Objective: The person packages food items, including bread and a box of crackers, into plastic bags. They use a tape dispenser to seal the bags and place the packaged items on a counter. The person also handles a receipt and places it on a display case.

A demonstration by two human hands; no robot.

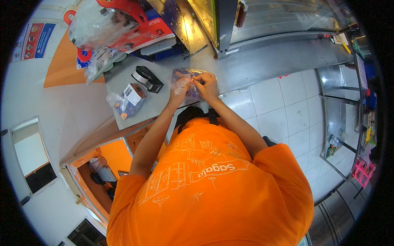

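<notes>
Both my hands work at a clear plastic bag (pixel 194 93) on the steel counter's front edge; something dark blue or purple shows through it. My left hand (pixel 181 87) grips the bag's gathered plastic. From the other side my right hand (pixel 207 86) pinches at the same spot, fingertips almost touching the left ones. What exactly lies between the fingertips is too small to tell. Left of my hands stands a black tape dispenser (pixel 154 83) with a white roll. Beside it lies another wrapped package (pixel 130 101), its plastic bunched at one end and a white printed label on top.
A red box (pixel 150 32) and a large clear bag (pixel 92 27) with red handles stand at the counter's back left. A glass-fronted metal cabinet (pixel 226 30) rises behind my right hand. The steel counter (pixel 261 69) runs on rightward. A metal rack (pixel 335 98) stands at far right.
</notes>
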